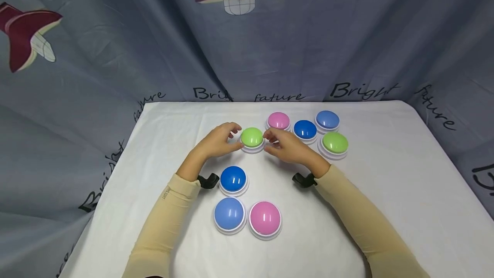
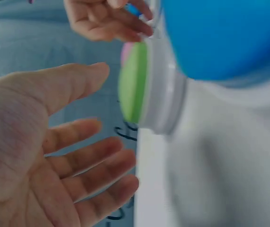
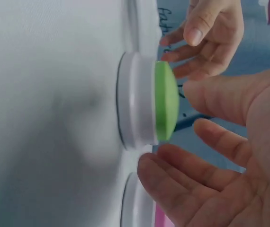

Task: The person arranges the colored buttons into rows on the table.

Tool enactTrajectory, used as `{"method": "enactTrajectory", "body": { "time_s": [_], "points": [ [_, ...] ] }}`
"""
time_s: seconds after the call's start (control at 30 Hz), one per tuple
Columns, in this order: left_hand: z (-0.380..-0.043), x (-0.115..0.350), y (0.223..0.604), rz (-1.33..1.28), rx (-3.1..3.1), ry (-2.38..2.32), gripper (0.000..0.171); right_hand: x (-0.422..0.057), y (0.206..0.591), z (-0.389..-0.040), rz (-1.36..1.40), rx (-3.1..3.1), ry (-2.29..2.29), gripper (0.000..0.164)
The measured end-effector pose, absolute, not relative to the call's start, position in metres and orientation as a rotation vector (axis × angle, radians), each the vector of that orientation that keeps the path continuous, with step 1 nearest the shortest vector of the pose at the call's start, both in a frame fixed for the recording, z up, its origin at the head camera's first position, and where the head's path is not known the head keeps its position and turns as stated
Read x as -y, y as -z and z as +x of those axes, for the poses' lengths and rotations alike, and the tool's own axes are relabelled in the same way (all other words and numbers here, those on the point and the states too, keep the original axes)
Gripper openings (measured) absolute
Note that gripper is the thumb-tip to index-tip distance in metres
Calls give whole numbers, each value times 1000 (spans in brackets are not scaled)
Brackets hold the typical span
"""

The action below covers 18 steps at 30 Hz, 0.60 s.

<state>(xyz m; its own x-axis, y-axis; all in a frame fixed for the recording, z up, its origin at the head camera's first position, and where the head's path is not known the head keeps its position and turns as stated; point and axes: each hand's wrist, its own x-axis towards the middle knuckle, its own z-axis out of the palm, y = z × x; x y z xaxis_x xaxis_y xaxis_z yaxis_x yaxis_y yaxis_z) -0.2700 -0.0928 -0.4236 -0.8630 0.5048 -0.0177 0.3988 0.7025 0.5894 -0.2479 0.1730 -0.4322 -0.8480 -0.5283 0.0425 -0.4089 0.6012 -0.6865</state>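
Note:
A push button with a green dome and white base (image 1: 252, 137) sits on the white table between both hands. My left hand (image 1: 219, 141) is at its left side, fingers spread and relaxed. On the opposite side is my right hand (image 1: 288, 146), its fingers loosely bent. In the left wrist view a gap shows between the left fingers and the green button (image 2: 132, 82). The right wrist view has the right fingertips close beside the green button (image 3: 167, 101); I cannot tell whether they touch it. Neither hand holds anything.
Behind the right hand stand a pink button (image 1: 278, 120), a dark blue one (image 1: 305, 129), a light blue one (image 1: 327, 119) and another green one (image 1: 335, 143). Nearer are a dark blue button (image 1: 233, 179), a light blue one (image 1: 229, 213) and a pink one (image 1: 265, 218).

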Motion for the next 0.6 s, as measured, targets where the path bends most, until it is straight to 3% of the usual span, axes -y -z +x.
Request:
{"method": "enactTrajectory", "body": {
  "time_s": [0.23,0.6],
  "points": [
    [-281,90,440,682,-2698,-957,76,-167,441,-260,-719,-2715,1053,53],
    [-288,90,453,822,-2558,-1031,69,-153,456,-270,-769,-2727,1068,62]
  ]
}}
